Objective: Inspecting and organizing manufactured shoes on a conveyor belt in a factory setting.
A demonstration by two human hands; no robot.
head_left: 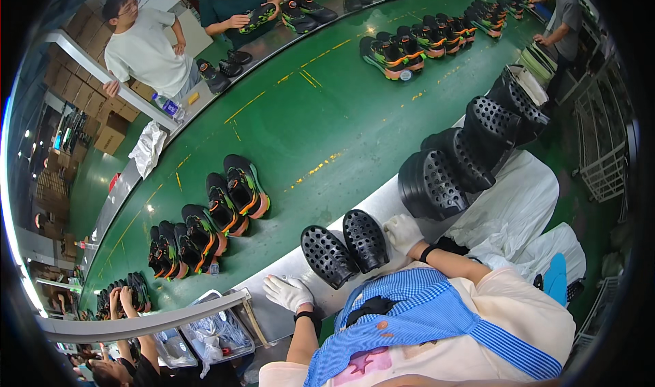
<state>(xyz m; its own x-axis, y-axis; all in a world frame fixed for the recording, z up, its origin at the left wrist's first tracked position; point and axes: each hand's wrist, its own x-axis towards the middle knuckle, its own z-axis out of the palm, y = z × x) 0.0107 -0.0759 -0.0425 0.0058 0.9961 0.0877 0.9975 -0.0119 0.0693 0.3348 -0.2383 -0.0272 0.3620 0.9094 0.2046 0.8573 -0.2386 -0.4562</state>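
Observation:
A pair of black perforated clogs, the left clog (329, 256) and the right clog (366, 240), lies side by side on the metal ledge in front of me. My left hand (288, 293), in a white glove, rests on the ledge to the left of the pair, its fingers spread and nothing in them. Just right of the pair, my right hand (404, 234), also gloved, sits on the ledge with its fingers curled in. No object shows in it. Further right leans a row of nested black perforated clogs (437, 185).
Black, orange and green sneakers (237, 185) stand in groups on the green conveyor belt (307, 127). A clear plastic bin (218, 329) sits at lower left, near a metal rail (150, 329). White sheeting (512, 196) lies at right. Across the belt, people stand; one handles a shoe (258, 17).

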